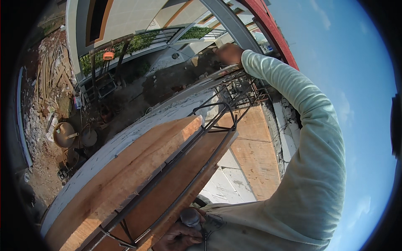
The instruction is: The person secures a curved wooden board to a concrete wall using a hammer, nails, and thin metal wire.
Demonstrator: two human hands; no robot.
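Observation:
My right hand (228,53) reaches far forward in a pale green sleeve. It rests on the far end of a dark steel rebar cage (222,106), fingers closed at its top edge; what exactly it grips is unclear. The cage runs along a trough between two long wooden planks (138,167). My left hand (179,237) is low at the picture's bottom edge. It is closed around a grey, round-headed tool (190,217), close to the near end of the planks. The tool's lower part is hidden by my fingers.
I am high above the ground. A white plastered ledge (125,134) borders the planks on the left. Far below lie bamboo poles (50,71), round pans (65,134) and rubble. Plywood sheets (255,154) lie to the right; a building wall (134,16) stands behind.

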